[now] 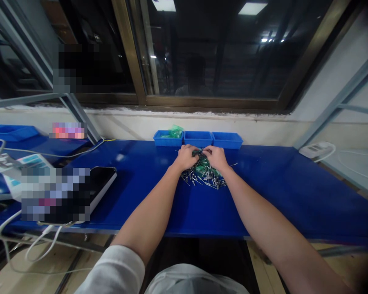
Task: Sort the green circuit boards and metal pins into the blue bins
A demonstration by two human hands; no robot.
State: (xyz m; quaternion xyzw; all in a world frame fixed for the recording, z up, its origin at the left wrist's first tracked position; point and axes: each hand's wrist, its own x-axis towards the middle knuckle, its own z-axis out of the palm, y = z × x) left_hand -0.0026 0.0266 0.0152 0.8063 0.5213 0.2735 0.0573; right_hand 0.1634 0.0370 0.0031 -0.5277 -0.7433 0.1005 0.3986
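Observation:
Both hands meet over a loose heap of thin metal pins [213, 179], which look like blind rivets, on the blue table [141, 179]. My left hand [187, 157] is at the heap's left side, fingers curled in on some of the pins. From the right, my right hand [215, 157] has its thumb and fingers pinched on pins close to the left fingertips. Green plastic [201, 168] shows among the pins beneath the hands. How many pins each hand holds is hidden by the fingers.
Behind the hands stand a left blue bin [164, 141] with green plastic film [175, 131], a middle blue bin [198, 139] and a right blue bin [227, 141]. A dark-topped device [102, 179] with cables lies at left. At far right is a white power strip [315, 150].

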